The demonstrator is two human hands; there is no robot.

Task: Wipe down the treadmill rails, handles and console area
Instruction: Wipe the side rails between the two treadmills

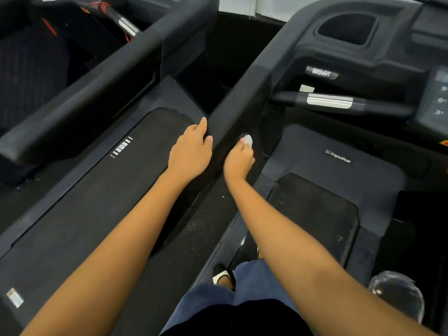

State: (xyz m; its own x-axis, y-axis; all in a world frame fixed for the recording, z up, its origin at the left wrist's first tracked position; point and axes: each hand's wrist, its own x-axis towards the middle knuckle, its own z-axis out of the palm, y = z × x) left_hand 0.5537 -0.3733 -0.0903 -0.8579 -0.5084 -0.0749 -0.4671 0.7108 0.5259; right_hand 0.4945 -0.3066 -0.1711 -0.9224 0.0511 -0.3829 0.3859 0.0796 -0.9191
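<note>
A person looks down at their own bare arms, standing in the gap between two black treadmills. The right hand (238, 161) has its fingers curled around a small white wipe (247, 139) and presses it against the inner side of the rail (244, 93), the long dark bar that runs up and away toward the console (434, 98) of the treadmill on the right. The left hand (191, 151) lies against the rail's other side, directly across from the right hand, with its fingers fairly straight and holding nothing; it seems to be steadying the bar. The wipe sits near the closer end of the rail, well short of the console. Farther up and to the right, a short handle (329, 101) with a silver band sticks out under the console, and a cup well (346, 27) sits above it. Neither hand is near them. The job looks early: the near rail is being worked, much of its length appears to lie ahead, and the handle, console and the far rail, which is out of view, are probably yet to be done. No streaks or shine show which parts are already clean. The left treadmill (97, 190) fills the left half of the view. A clear, shiny object (397, 294), too blurred to identify, sits at the lower right.
</note>
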